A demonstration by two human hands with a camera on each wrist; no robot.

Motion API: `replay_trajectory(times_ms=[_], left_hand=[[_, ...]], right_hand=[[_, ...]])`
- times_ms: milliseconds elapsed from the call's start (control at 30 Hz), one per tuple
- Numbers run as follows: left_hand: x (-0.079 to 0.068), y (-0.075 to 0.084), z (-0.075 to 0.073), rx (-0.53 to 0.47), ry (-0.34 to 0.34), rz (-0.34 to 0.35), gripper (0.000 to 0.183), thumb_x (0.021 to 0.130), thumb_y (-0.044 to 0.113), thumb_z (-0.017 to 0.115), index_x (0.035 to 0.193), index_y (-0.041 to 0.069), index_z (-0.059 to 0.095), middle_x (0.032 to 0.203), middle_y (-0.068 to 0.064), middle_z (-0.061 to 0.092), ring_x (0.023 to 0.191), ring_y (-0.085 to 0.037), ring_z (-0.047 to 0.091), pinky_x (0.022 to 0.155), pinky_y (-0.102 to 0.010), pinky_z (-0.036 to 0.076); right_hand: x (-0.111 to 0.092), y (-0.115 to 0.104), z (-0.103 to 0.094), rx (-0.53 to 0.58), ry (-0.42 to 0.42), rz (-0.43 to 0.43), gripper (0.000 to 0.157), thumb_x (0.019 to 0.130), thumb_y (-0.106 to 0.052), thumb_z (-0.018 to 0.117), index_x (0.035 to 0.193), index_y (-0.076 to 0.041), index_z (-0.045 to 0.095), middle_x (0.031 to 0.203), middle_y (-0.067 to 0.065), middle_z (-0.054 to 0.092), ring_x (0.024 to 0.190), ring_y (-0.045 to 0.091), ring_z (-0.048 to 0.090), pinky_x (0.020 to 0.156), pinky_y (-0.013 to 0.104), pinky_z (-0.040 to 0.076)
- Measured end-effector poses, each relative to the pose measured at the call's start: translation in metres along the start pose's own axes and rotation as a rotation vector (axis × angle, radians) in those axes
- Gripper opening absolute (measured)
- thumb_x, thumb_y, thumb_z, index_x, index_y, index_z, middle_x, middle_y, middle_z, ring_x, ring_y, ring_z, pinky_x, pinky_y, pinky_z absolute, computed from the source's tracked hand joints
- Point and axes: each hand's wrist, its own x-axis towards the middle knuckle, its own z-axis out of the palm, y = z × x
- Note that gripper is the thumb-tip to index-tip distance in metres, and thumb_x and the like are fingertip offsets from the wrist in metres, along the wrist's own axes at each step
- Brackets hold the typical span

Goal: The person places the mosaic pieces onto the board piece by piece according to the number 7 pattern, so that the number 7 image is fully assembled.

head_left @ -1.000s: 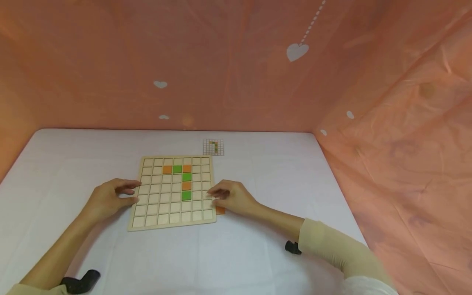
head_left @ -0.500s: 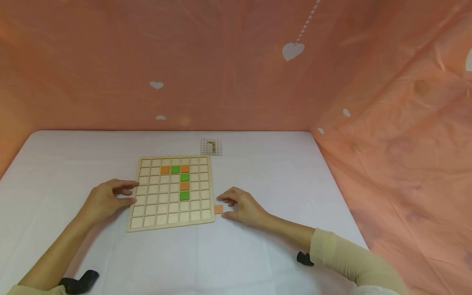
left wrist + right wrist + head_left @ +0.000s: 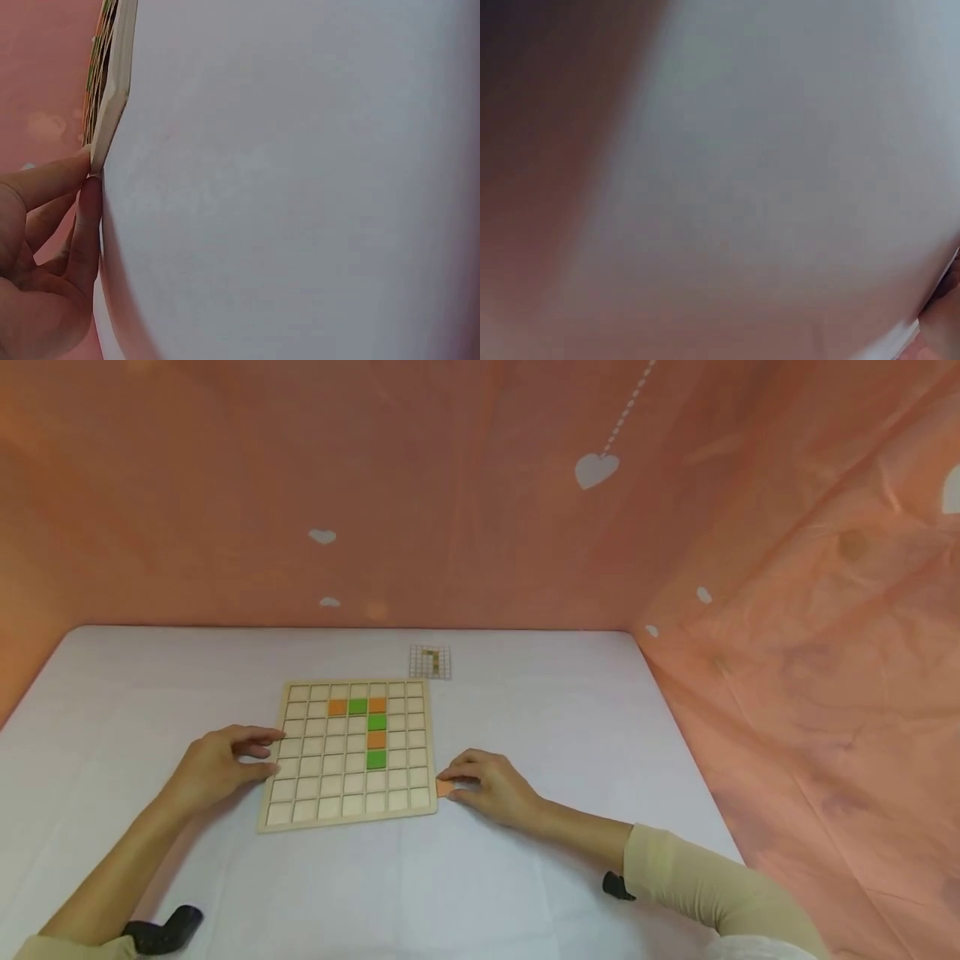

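Note:
A square wooden grid board point(image 3: 320, 812) lies on the white table, with orange and green tiles set in a bent line in its cells. Fingertips and thumb of my left hand point(image 3: 213, 767) rest against the board's left edge, spaced apart along it. In the left wrist view, that hand point(image 3: 52, 247) meets the board's edge point(image 3: 112, 112) seen side-on. Beside the board's lower right edge, my right hand point(image 3: 495, 789) pinches a loose orange tile point(image 3: 444, 788) between thumb and fingers, partly covering it. The right wrist view is mostly blurred, with a bit of hand in the lower right corner.
A small pattern card point(image 3: 430, 662) with a printed grid and a similar bent line lies behind the board. Black wrist-worn pieces point(image 3: 168, 931) show near both forearms. An orange cloth point(image 3: 450, 527) with white hearts hangs behind the table and continues at the sides.
My right hand has come off the board's right edge, moved right and down, and its spread fingers have closed on the orange tile. The left hand stays at the left edge.

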Motion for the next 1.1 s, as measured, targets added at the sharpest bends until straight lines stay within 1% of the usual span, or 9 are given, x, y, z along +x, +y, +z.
replay_trajectory(times_ms=[67,133,300,367,533,667,767,933,1100], left_hand=[[0.002,0.0,0.0,-0.001,-0.011,-0.005,0.052,0.083,0.02,0.081,0.128,0.002,0.064,0.103,-0.016,0.071,0.105,-0.04,0.061,0.085,-0.052,0.042],[0.003,0.0,0.0,0.008,-0.017,-0.013,0.051,0.083,0.019,0.08,0.129,0.002,0.064,0.102,-0.015,0.071,0.106,-0.04,0.061,0.086,-0.052,0.042],[0.005,0.0,-0.001,0.01,-0.022,-0.01,0.053,0.082,0.02,0.082,0.128,0.002,0.064,0.101,-0.015,0.071,0.105,-0.04,0.061,0.085,-0.049,0.042],[0.005,-0.001,-0.002,0.013,-0.022,-0.006,0.053,0.082,0.021,0.082,0.128,0.002,0.064,0.101,-0.015,0.071,0.104,-0.039,0.061,0.084,-0.047,0.042],[0.006,-0.002,-0.002,0.012,-0.027,-0.01,0.054,0.082,0.022,0.082,0.129,0.002,0.064,0.103,-0.015,0.071,0.103,-0.037,0.063,0.084,-0.046,0.042],[0.006,0.0,-0.002,0.0,-0.032,-0.013,0.053,0.083,0.021,0.082,0.129,0.002,0.064,0.105,-0.017,0.071,0.104,-0.038,0.062,0.085,-0.047,0.042],[0.006,0.002,-0.002,-0.002,-0.035,-0.016,0.053,0.083,0.021,0.081,0.129,0.002,0.064,0.106,-0.017,0.071,0.104,-0.038,0.062,0.085,-0.047,0.042],[0.005,0.003,-0.002,-0.011,-0.042,-0.028,0.054,0.083,0.022,0.081,0.129,0.001,0.063,0.106,-0.018,0.071,0.105,-0.039,0.062,0.085,-0.049,0.042],[0.005,0.002,-0.002,-0.01,-0.033,-0.022,0.053,0.082,0.021,0.082,0.129,0.001,0.064,0.105,-0.017,0.071,0.103,-0.038,0.063,0.085,-0.047,0.042]], right_hand=[[0.001,0.001,-0.001,-0.004,0.002,-0.012,0.026,0.084,-0.01,0.08,0.11,-0.008,0.076,0.106,-0.003,0.068,0.101,0.009,0.063,0.086,0.021,0.05],[0.002,0.003,-0.003,0.021,0.001,-0.012,0.025,0.084,-0.01,0.08,0.109,-0.008,0.076,0.105,-0.003,0.068,0.098,0.008,0.063,0.083,0.021,0.051],[0.007,0.003,-0.007,0.147,0.039,0.047,0.023,0.082,-0.003,0.08,0.105,-0.008,0.076,0.097,-0.003,0.07,0.085,0.01,0.063,0.075,0.023,0.052],[0.009,0.003,-0.008,0.18,0.051,0.066,0.024,0.081,-0.001,0.08,0.104,-0.008,0.076,0.095,-0.003,0.07,0.083,0.011,0.062,0.074,0.024,0.052],[0.018,-0.001,-0.006,0.209,0.056,0.078,0.025,0.081,-0.001,0.08,0.104,-0.009,0.076,0.094,-0.003,0.069,0.083,0.012,0.062,0.074,0.025,0.052],[0.029,-0.008,-0.003,0.245,0.063,0.049,0.023,0.082,-0.005,0.081,0.104,-0.009,0.076,0.096,-0.002,0.07,0.084,0.015,0.064,0.075,0.027,0.053],[0.038,-0.014,0.0,0.276,0.049,0.036,0.023,0.082,-0.009,0.082,0.105,-0.008,0.076,0.099,-0.001,0.071,0.087,0.016,0.065,0.077,0.028,0.054],[0.051,-0.025,0.005,0.292,0.017,0.037,0.025,0.081,-0.009,0.083,0.106,-0.008,0.076,0.102,-0.002,0.07,0.091,0.012,0.065,0.079,0.024,0.053],[0.06,-0.03,0.014,0.267,-0.011,0.011,0.026,0.081,-0.013,0.083,0.106,-0.009,0.077,0.101,-0.005,0.07,0.088,0.006,0.061,0.077,0.021,0.051]])
